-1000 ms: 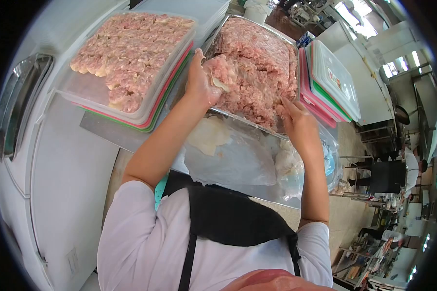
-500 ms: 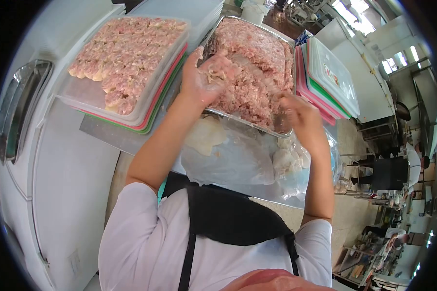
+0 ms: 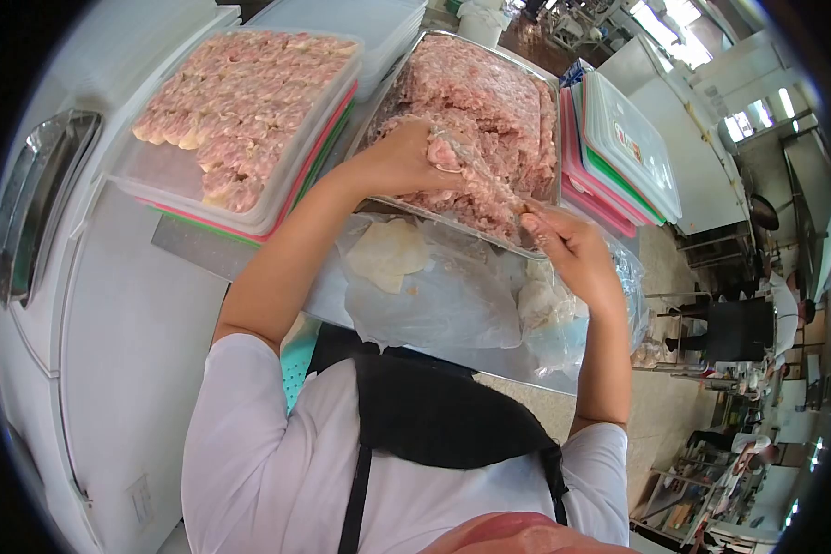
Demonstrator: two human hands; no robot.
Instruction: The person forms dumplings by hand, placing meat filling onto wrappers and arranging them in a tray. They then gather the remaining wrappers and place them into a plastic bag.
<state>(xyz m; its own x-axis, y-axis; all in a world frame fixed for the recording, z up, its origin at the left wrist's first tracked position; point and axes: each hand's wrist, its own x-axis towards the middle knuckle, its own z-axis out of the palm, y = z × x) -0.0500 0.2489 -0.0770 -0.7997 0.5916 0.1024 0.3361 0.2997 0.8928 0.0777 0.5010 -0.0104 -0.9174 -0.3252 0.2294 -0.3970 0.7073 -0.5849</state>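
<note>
My left hand is curled around a dumpling with pink meat filling at its top; most of its wrapper is hidden by my fingers. In my right hand is a narrow flat spreading tool, coated in meat, its tip reaching toward the dumpling. Both hands are over a metal tray heaped with ground meat. Pale round wrappers lie on a plastic bag in front of the tray.
To the left, a plastic container with rows of filled dumplings sits on coloured lids. Stacked lids stand at the right. More wrappers in a clear bag lie near the front edge. People work in the right background.
My left hand has turned from palm-up and open to curled around the dumpling. My right hand has raised the spreading tool from the meat toward the left hand.
</note>
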